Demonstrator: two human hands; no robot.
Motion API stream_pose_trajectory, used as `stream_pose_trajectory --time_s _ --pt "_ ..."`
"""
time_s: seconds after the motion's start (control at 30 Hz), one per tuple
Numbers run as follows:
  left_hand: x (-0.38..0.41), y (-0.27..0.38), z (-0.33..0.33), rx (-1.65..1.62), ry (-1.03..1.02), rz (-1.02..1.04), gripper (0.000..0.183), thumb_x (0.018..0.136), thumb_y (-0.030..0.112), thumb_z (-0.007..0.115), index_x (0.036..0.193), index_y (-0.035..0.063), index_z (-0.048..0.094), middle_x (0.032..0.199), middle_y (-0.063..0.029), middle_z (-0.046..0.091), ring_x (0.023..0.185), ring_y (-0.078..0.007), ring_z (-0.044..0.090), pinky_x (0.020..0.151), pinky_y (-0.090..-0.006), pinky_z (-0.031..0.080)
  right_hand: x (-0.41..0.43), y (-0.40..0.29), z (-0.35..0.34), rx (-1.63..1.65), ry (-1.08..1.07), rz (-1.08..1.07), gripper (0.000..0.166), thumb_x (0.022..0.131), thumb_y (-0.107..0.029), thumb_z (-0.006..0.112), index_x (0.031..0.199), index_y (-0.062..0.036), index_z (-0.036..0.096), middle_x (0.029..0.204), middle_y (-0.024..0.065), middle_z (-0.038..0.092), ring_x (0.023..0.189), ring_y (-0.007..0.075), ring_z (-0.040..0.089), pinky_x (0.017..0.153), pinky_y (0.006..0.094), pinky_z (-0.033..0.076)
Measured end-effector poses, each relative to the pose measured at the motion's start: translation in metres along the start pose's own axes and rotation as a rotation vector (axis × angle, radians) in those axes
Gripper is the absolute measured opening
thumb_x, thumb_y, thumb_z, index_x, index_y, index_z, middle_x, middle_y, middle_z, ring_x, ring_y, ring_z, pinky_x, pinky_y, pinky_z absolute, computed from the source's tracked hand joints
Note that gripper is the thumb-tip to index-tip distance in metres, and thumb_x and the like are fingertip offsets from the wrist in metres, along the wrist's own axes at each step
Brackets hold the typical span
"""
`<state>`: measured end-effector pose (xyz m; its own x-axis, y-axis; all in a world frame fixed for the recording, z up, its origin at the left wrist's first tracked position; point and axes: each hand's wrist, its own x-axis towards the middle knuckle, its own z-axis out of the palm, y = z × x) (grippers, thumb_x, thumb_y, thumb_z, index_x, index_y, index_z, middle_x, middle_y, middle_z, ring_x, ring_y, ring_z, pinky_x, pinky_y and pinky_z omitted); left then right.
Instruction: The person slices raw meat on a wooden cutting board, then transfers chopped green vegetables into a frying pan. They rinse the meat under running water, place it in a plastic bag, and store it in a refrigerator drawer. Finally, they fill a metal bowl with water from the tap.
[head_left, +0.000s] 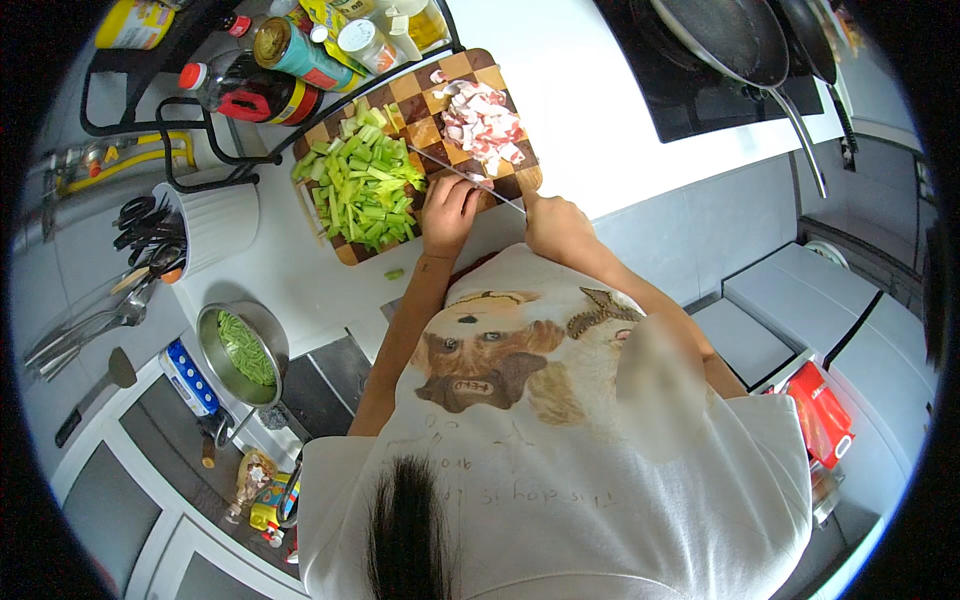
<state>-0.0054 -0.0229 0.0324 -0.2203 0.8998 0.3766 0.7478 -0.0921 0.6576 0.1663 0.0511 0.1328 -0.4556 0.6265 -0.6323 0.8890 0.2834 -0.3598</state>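
My right hand (559, 227) grips the handle of a kitchen knife (435, 159). Its thin blade points away to the left across a checkered wooden cutting board (489, 73). Just under the blade, my left hand (450, 214) rests at the board's near edge with curled fingertips close to the steel. A small pinkish piece shows by those fingers; whether they hold it is hidden. Left of the blade lies a heap of chopped green celery (364, 180). Beyond the blade, to the right, sits a pile of sliced fatty raw meat (484, 124).
A black rack (169, 135) with sauce bottles (255, 94) and jars borders the board. A white utensil holder (217, 225) stands left. Nearer is a metal pot (279, 352) containing cut green beans (244, 349). At right, a frying pan (727, 37) sits over a black cooktop (667, 112).
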Motion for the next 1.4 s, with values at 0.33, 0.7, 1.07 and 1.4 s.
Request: stream_pose_trajectory --time_s 0.33,0.7,1.07,1.4 --pt "-0.004 -0.008 0.008 0.074 0.031 0.071 0.008 0.079 0.004 0.071 0.086 0.0022 0.069 0.091 -0.0087 0.065 0.081 -0.0282 0.061 0.073 -0.0372 0.052 0.003 0.000 -0.010 -0.048 -0.098 0.005 0.020 0.085 -0.008 0.054 0.103 0.0007 0.058 0.096 0.0233 0.068 0.093 0.0377 0.068 0.081 0.0469 0.054" --pt "0.000 -0.006 0.010 0.095 0.033 0.055 0.003 0.078 0.001 0.069 0.080 0.0013 0.066 0.088 -0.0090 0.064 0.078 -0.0280 0.061 0.071 -0.0382 0.052 0.017 -0.008 -0.017 -0.115 -0.149 0.015 0.020 0.089 -0.010 0.052 0.106 -0.0009 0.058 0.100 0.0216 0.068 0.095 0.0366 0.067 0.081 0.0458 0.054" --pt "-0.009 0.004 0.037 0.093 -0.042 0.137 0.009 0.076 0.004 0.067 0.084 0.0007 0.065 0.093 -0.0094 0.061 0.085 -0.0301 0.060 0.076 -0.0380 0.052 0.054 -0.015 -0.003 0.018 -0.025 -0.037 0.032 0.081 -0.009 0.055 0.112 -0.0026 0.060 0.100 0.0245 0.067 0.096 0.0403 0.066 0.081 0.0486 0.054" --pt "0.039 -0.011 0.030 -0.070 0.145 -0.238 0.013 0.082 0.000 0.065 0.094 -0.0010 0.061 0.093 -0.0165 0.061 0.080 -0.0321 0.064 0.070 -0.0382 0.052 0.027 0.008 -0.031 -0.053 0.238 -0.141 0.033 0.084 -0.013 0.058 0.116 -0.0101 0.062 0.084 0.0215 0.069 0.081 0.0388 0.067 0.074 0.0474 0.054"
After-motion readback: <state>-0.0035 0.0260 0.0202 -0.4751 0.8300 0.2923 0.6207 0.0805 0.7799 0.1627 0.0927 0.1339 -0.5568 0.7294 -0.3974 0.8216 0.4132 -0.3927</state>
